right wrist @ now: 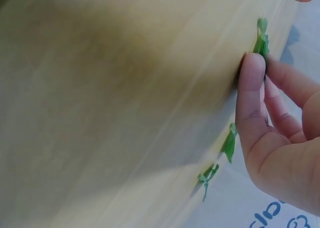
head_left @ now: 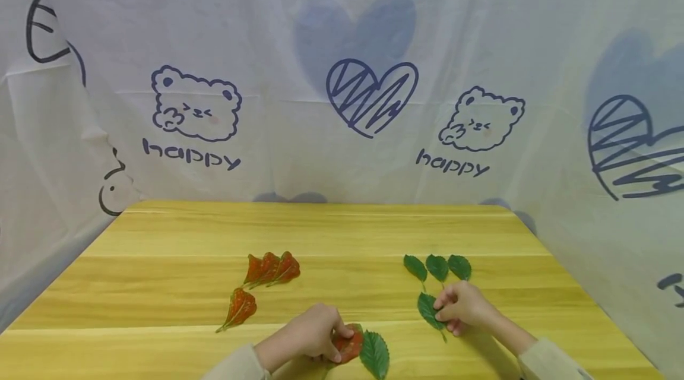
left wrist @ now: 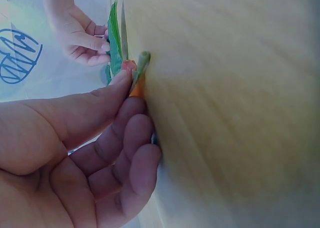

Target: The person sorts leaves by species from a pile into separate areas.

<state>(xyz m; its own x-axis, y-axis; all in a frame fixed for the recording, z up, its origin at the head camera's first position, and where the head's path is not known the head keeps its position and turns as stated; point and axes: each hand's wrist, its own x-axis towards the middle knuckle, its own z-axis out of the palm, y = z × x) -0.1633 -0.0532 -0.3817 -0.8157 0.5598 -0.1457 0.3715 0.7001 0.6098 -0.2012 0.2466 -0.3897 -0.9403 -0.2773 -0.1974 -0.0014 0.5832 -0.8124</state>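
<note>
Near the table's front edge my left hand (head_left: 320, 332) pinches a red leaf (head_left: 350, 344) between thumb and fingers. A green leaf (head_left: 375, 354) lies against that leaf's right side. Farther right, my right hand (head_left: 464, 309) pinches the edge of another green leaf (head_left: 427, 309), which lies on the table with its stem toward me. In the right wrist view, thumb and fingers of the right hand (right wrist: 270, 103) close on this green leaf (right wrist: 261, 41). The left wrist view shows the left hand (left wrist: 95, 153) holding the red leaf (left wrist: 137, 86) nearly edge-on, so its face is hidden.
Three red leaves (head_left: 269, 268) overlap in a row at the left, with a single red leaf (head_left: 240, 307) below them. Three green leaves (head_left: 437, 267) stand in a row behind my right hand. The yellow wooden table (head_left: 342, 231) meets a printed white cloth (head_left: 278, 130) at its back.
</note>
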